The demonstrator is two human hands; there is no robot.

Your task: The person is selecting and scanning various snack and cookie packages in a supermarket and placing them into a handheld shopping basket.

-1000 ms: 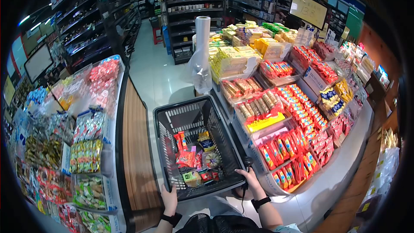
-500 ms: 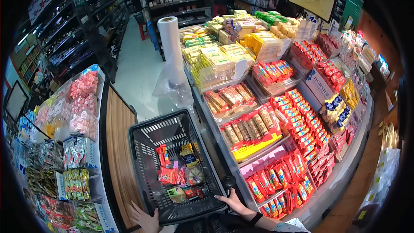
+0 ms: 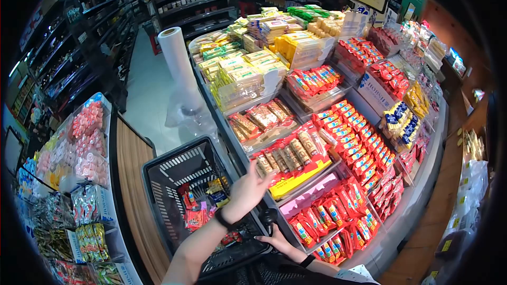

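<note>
My left hand [image 3: 249,191], with a black band at its wrist, stretches over the dark shopping basket [image 3: 158,200] to the wrapped rolls [image 3: 289,158]. Its fingers are apart at the leftmost roll; whether they touch it is unclear. At the basket's near right corner, my right hand [image 3: 274,241] grips the rim, its thumb on top. Inside the basket lie a red packet [image 3: 196,218], a dark blue and yellow packet [image 3: 217,192] and other packets, partly hidden by my left forearm.
A plastic bag roll [image 3: 174,55] stands beyond the basket. Red packets [image 3: 330,211] fill bins at the right; yellow packs [image 3: 237,74] lie farther back. A wooden ledge [image 3: 132,174] and candy racks [image 3: 90,119] stand at the left.
My left hand has moved from the basket's near left side up and right to the rolls. My right hand stays at the basket. The view has shifted, moving the goods leftward in frame.
</note>
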